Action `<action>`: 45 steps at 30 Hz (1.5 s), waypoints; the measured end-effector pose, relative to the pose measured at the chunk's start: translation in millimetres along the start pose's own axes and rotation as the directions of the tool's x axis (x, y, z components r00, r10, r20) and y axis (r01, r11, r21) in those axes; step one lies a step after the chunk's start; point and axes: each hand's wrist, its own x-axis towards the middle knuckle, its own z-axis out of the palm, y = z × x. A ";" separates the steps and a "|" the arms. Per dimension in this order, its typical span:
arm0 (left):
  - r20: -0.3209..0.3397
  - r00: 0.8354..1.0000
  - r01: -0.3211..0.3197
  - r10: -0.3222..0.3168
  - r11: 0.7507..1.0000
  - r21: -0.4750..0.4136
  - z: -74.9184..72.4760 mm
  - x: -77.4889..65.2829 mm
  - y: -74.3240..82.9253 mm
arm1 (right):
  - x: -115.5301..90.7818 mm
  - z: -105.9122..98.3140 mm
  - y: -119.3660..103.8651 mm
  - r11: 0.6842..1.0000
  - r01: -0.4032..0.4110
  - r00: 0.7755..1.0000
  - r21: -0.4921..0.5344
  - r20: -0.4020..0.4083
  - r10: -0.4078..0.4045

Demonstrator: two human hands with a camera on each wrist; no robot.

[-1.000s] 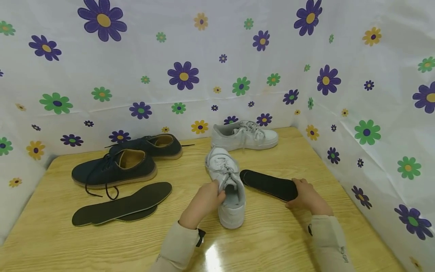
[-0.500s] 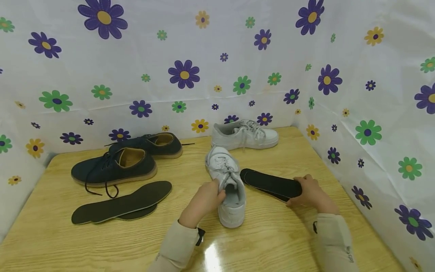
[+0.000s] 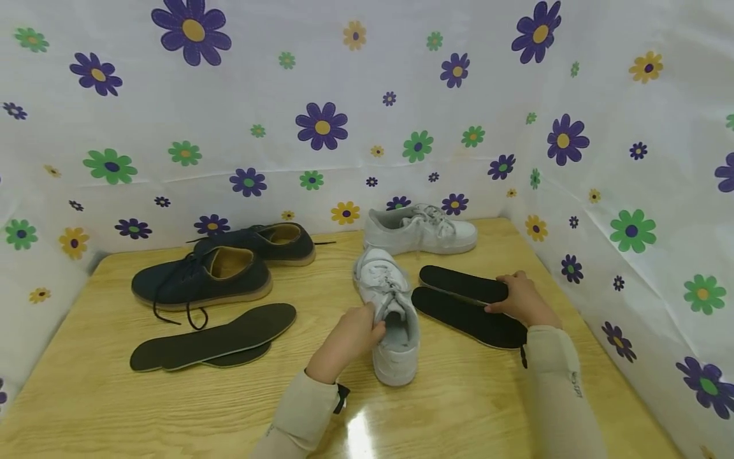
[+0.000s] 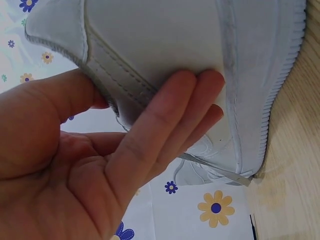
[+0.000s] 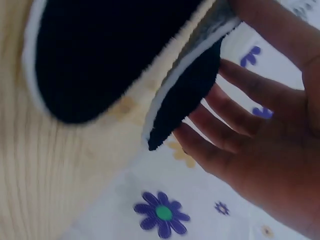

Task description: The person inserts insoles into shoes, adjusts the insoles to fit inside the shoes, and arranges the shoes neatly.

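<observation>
In the head view my left hand (image 3: 348, 341) grips the side collar of a white sneaker (image 3: 395, 368) that points away from me. The left wrist view shows the thumb hooked over the collar and the fingers against the outer side of the sneaker (image 4: 160, 40). My right hand (image 3: 527, 303) pinches the near end of a black insole (image 3: 459, 280) by its edges. A second black insole (image 3: 467, 319) lies alongside, just in front of it. In the right wrist view the held insole (image 5: 187, 92) is tilted, apart from the lower insole (image 5: 105, 55).
Another white sneaker (image 3: 421, 236) stands behind. To the left are two dark lace-up shoes (image 3: 201, 280), with two overlapping dark insoles (image 3: 218, 344) before them. A flowered white cloth (image 3: 229, 115) walls the back and sides of the wooden table (image 3: 143, 414).
The two black insoles, stacked before, are now apart: my right hand has moved the upper one away toward the back. The left hand keeps its hold on the sneaker. The head view has shifted slightly.
</observation>
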 end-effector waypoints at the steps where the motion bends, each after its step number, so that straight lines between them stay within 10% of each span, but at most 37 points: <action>1: 0.003 1.000 -0.003 0.003 1.000 -0.002 0.8 -0.1 0.0 | 3.2 2.3 2.3 1.000 -0.011 1.000 0.005 -0.003 0.011; 12: 0.008 0.999 -0.046 0.047 0.998 -0.030 5.4 -1.8 5.1 | -26.4 -0.5 3.2 0.983 -0.159 0.986 -0.091 0.038 0.163; 20: 0.016 0.998 -0.066 0.066 0.997 -0.039 3.0 1.1 10.0 | -42.0 -7.4 10.0 0.993 -0.110 0.987 -0.030 0.116 0.113; 26: 0.012 0.996 -0.083 0.083 0.996 -0.043 7.9 1.1 11.0 | -57.7 -19.5 18.6 0.999 0.002 0.996 0.043 -0.086 0.002; 32: 0.004 0.993 -0.113 0.114 0.991 -0.074 14.8 1.7 12.6 | -81.6 -45.9 0.6 0.992 0.054 0.940 0.115 -0.340 -0.012; 36: -0.012 0.993 -0.118 0.117 0.986 -0.122 22.4 2.4 14.9 | -92.3 -55.3 -19.8 0.983 0.132 0.834 0.129 -0.550 -0.040; 42: 0.001 0.998 -0.065 0.066 0.980 -0.185 31.4 2.4 21.0 | -105.6 -62.0 -58.0 0.944 0.315 0.595 0.099 -0.795 -0.115; 45: -0.087 0.994 -0.071 0.059 0.988 -0.137 19.3 -4.4 24.3 | -107.7 -61.5 -80.3 0.875 0.473 0.471 0.106 -0.869 -0.150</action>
